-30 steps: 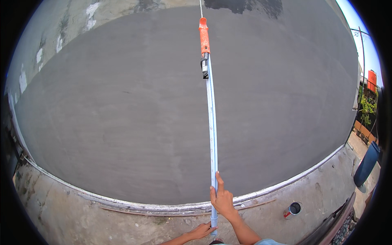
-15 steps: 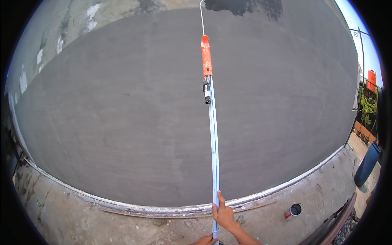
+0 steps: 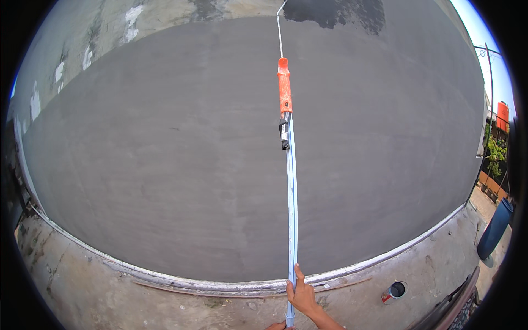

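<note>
1. At the lower middle of the head view, the right hand (image 3: 302,296) grasps the pale blue pole (image 3: 292,220), thumb on its left side and index finger stretched up along the right; that finger probably steadies the long shaft against swaying sideways.
2. Below it, the left hand (image 3: 276,326) shows only as a sliver at the lower edge, beside the pole's foot. It may be bearing weight there, but how its fingers are set I cannot tell.
3. The pole rises almost upright through the middle of the view, in front of the grey wall (image 3: 165,165). Holding it so low presumably gives the most reach, at the price of a top-heavy load.
4. In looks, it is slim and straight, with a darker blue stripe down its right side, a row of small marks on its face and a thicker collar (image 3: 290,317) near the bottom.
5. At its upper end sits an orange handle (image 3: 284,88), speckled with white; black wrapping (image 3: 284,135) lies at the joint, seemingly to lash the two together.
6. From the handle a thin pale rod (image 3: 280,36) runs up, bends, and leaves the view left of a dark, ragged patch (image 3: 335,12); its far end is hidden.
</note>
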Tool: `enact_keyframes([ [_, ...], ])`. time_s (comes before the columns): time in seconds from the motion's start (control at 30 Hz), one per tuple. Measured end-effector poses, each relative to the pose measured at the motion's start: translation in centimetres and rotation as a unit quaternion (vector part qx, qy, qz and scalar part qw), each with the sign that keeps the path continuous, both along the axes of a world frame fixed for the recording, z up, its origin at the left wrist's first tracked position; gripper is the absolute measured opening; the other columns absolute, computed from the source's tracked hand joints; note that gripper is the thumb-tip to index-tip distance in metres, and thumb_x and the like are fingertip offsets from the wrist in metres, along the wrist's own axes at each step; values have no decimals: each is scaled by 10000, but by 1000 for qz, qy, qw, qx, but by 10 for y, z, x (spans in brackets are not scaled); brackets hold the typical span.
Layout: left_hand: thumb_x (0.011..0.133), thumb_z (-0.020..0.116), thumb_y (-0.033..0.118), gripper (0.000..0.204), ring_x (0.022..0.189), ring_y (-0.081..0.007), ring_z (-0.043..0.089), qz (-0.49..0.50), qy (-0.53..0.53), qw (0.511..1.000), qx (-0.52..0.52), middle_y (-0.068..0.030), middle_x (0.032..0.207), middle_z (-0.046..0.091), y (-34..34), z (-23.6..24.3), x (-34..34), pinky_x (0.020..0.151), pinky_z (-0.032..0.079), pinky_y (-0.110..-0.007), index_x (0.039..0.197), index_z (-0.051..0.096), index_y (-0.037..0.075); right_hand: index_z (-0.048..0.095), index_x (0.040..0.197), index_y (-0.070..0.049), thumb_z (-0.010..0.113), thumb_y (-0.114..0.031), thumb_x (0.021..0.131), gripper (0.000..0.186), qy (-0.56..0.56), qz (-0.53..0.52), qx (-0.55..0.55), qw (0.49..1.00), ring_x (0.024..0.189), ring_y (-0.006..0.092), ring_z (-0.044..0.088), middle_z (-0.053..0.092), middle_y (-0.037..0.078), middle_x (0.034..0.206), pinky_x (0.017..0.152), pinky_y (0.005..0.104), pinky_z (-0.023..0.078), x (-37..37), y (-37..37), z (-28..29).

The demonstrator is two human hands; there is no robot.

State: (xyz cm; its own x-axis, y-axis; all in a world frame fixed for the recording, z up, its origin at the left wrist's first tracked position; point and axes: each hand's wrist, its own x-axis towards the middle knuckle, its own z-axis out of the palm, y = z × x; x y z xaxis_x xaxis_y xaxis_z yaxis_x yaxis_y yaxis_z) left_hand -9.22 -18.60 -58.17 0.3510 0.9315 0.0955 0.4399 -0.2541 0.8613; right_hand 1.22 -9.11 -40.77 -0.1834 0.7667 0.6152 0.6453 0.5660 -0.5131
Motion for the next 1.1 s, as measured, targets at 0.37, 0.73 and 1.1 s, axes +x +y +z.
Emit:
enact_keyframes([
  [0.37, 1029, 424, 487, 536, 735, -433, 646, -61, 101, 993, 8, -250, 766, 639, 100, 192, -42, 698, 484, -512, 1144, 529, -25, 165, 1562, -111, 513, -179, 985, 677, 30, -26, 115, 993, 392, 314, 574, 548, 82, 484, 404, 408, 457, -28, 80, 189],
  [0.73, 996, 451, 552, 611, 823, -461, 643, 29, 84, 995, -52, -261, 877, 665, 160, 119, -29, 752, 481, -523, 1196, 495, -23, 130, 1575, -171, 508, -218, 994, 695, 3, -68, 82, 994, 432, 319, 581, 538, 91, 496, 439, 417, 458, -27, 143, 102],
  [1.1, 980, 470, 538, 577, 832, -413, 650, -108, 27, 992, -66, -258, 892, 654, 18, -95, -2, 765, 488, -494, 1150, 537, -9, 215, 1515, -12, 610, -147, 917, 729, -17, -13, -9, 1000, 455, 357, 606, 640, 176, 650, 450, 448, 495, 4, -24, -27],
])
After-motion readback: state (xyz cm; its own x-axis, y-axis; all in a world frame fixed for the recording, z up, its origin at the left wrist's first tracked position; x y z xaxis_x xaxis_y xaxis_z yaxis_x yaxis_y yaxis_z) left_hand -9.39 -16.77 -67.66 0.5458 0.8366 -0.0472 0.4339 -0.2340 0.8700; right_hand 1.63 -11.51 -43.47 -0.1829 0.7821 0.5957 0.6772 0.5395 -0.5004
